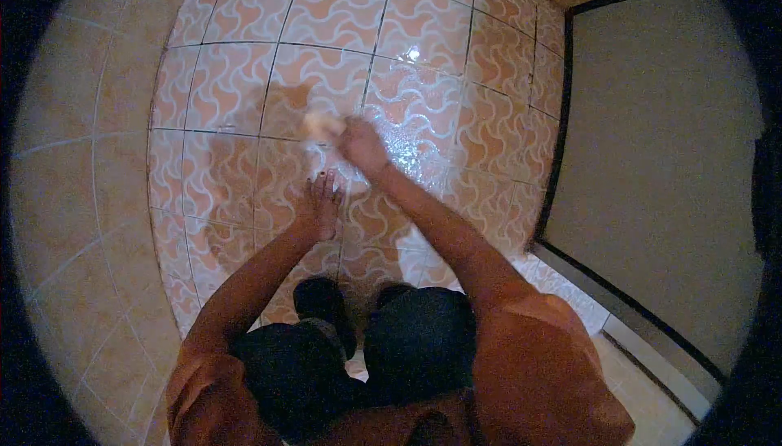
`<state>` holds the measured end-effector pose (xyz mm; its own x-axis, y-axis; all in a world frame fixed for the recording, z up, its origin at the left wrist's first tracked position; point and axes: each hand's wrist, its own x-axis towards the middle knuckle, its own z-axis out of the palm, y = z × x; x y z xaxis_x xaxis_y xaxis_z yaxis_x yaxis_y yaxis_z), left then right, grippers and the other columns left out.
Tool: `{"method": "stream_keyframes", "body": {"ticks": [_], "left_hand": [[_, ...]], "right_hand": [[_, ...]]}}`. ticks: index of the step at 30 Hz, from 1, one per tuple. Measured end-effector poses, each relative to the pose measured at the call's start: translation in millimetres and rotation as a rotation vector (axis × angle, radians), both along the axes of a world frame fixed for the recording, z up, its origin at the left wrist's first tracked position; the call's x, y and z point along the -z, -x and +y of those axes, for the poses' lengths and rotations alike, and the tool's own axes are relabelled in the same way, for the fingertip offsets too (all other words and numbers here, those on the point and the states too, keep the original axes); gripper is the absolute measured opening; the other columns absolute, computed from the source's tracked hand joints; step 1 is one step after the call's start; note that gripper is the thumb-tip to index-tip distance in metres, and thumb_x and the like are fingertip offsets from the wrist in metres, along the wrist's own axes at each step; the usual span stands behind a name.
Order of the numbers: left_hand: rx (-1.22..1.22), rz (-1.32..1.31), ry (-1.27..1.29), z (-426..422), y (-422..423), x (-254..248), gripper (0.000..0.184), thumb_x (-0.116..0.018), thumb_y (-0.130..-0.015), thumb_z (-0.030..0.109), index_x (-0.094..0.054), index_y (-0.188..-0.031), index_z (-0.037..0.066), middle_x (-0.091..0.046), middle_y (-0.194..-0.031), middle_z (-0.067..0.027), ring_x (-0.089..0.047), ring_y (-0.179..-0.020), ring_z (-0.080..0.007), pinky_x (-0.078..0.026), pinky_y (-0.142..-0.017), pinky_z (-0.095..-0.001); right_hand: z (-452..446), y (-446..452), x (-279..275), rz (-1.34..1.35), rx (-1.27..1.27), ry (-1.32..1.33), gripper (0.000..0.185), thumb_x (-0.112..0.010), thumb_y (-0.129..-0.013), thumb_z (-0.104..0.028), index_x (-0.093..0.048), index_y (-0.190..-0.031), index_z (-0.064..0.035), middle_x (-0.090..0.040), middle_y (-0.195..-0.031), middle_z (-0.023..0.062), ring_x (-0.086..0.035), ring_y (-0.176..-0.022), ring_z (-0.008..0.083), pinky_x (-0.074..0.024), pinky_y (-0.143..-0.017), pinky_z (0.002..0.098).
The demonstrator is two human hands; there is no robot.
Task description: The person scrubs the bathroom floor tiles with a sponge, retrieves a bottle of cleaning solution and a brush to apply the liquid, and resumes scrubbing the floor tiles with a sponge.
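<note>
My right hand (pixel 364 149) is closed around a pale yellowish object (pixel 322 126), low over the tiled floor (pixel 330 71). Motion blurs this object, so its exact kind does not show. Just below and to its left, my left hand (pixel 324 197) reaches toward the floor with its fingers stretched forward; whether it touches the tiles is unclear. Whitish foam or liquid (pixel 352 179) lies around both hands. To the right of my right hand, the wet tiles (pixel 415 140) shine with small bright specks.
Plain beige wall tiles (pixel 90 145) rise on the left. A dark-edged grey panel (pixel 652 136) borders the floor on the right, with a pale ledge (pixel 652 360) near its lower end. My knees (pixel 419 328) and a dark shoe (pixel 322 303) are close below my hands.
</note>
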<state>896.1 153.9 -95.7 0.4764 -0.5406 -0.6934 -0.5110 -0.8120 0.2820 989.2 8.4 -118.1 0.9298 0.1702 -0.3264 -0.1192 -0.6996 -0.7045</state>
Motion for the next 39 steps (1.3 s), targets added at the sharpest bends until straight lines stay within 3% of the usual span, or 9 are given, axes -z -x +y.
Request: {"method": "stream_keyframes", "body": {"ticks": [2,7,9,12,15,18,20,26,39], "left_hand": [[0.065,-0.132,0.004,1.4,3.8,3.0,0.070,-0.053,-0.071,0.029,-0.027,-0.133,0.007,-0.011,-0.140,-0.0224,-0.013,-0.129,-0.0369,-0.010,-0.102,-0.0537],[0.049,-0.104,0.103,7.4,-1.3,5.1,0.065,-0.053,-0.072,0.027,-0.030,-0.131,0.009,-0.013,-0.139,-0.0242,-0.017,-0.127,-0.0394,-0.010,-0.100,-0.0569],[0.061,-0.172,0.138,12.2,6.2,25.5,0.063,-0.052,-0.074,0.026,-0.031,-0.130,0.008,-0.014,-0.138,-0.0254,-0.018,-0.126,-0.0410,-0.011,-0.100,-0.0574],[0.065,-0.255,0.177,12.6,17.5,65.2,0.058,-0.050,-0.076,0.026,-0.032,-0.128,0.007,-0.015,-0.136,-0.0276,-0.020,-0.124,-0.0437,-0.012,-0.099,-0.0587],[0.084,-0.240,0.149,7.3,10.9,62.8,0.056,-0.049,-0.078,0.025,-0.033,-0.128,0.006,-0.017,-0.135,-0.0287,-0.022,-0.122,-0.0450,-0.014,-0.098,-0.0596],[0.148,-0.191,0.075,3.5,4.8,35.9,0.054,-0.048,-0.079,0.025,-0.033,-0.128,0.006,-0.017,-0.135,-0.0289,-0.023,-0.122,-0.0451,-0.015,-0.098,-0.0591],[0.204,-0.192,0.028,-0.5,-0.1,27.6,0.054,-0.047,-0.079,0.024,-0.032,-0.128,0.006,-0.017,-0.135,-0.0289,-0.023,-0.122,-0.0448,-0.015,-0.098,-0.0584],[0.082,-0.153,0.104,1.1,-3.2,29.8,0.055,-0.050,-0.078,0.024,-0.034,-0.128,0.008,-0.016,-0.136,-0.0271,-0.024,-0.123,-0.0429,-0.014,-0.099,-0.0572],[0.174,-0.042,-0.097,-14.1,-13.7,7.1,0.077,-0.063,-0.068,0.035,-0.027,-0.131,0.007,-0.011,-0.138,-0.0267,-0.017,-0.125,-0.0437,-0.012,-0.099,-0.0585]], "right_hand": [[-62.1,-35.2,37.6,-0.506,0.127,0.393,0.032,-0.054,-0.080,-0.030,-0.054,-0.081,0.0015,-0.054,-0.071,0.0208,-0.055,-0.067,0.0343,-0.0419,-0.060,0.0462],[-148.6,-69.0,-8.5,-0.280,0.465,0.472,0.032,-0.041,-0.085,-0.030,-0.054,-0.101,-0.0046,-0.053,-0.082,0.0228,-0.052,-0.075,0.0357,-0.0433,-0.063,0.0479],[-118.7,-53.1,23.6,-0.593,0.267,0.722,0.040,-0.049,-0.081,-0.039,-0.057,-0.075,0.0000,-0.053,-0.071,0.0235,-0.053,-0.067,0.0352,-0.0417,-0.060,0.0465],[-30.4,-0.1,21.4,-0.507,-0.084,0.395,0.031,-0.050,-0.078,-0.015,-0.053,-0.107,-0.0053,-0.053,-0.084,0.0224,-0.051,-0.079,0.0358,-0.0420,-0.068,0.0450],[4.8,22.1,53.7,-0.344,-0.126,-0.116,0.039,-0.046,-0.085,-0.034,-0.053,-0.096,0.0024,-0.053,-0.091,0.0255,-0.051,-0.085,0.0403,-0.0405,-0.075,0.0489],[-36.5,-25.5,40.2,-0.445,-0.045,0.317,0.021,-0.051,-0.080,-0.020,-0.056,-0.098,-0.0103,-0.055,-0.081,0.0189,-0.053,-0.074,0.0358,-0.0425,-0.062,0.0453],[-91.5,-62.6,23.4,-0.377,0.440,0.387,0.028,-0.052,-0.079,-0.029,-0.055,-0.098,-0.0080,-0.054,-0.079,0.0199,-0.053,-0.070,0.0353,-0.0427,-0.059,0.0458],[-239.6,-12.0,-5.5,-0.240,0.364,0.966,0.048,-0.051,-0.080,-0.027,-0.042,-0.124,-0.0102,-0.057,-0.094,0.0176,-0.054,-0.087,0.0333,-0.0444,-0.074,0.0415],[-65.6,187.2,-22.9,-0.233,0.027,0.059,0.031,-0.055,-0.079,-0.030,-0.056,-0.099,-0.0063,-0.054,-0.087,0.0214,-0.052,-0.078,0.0382,-0.0440,-0.065,0.0450]]}}
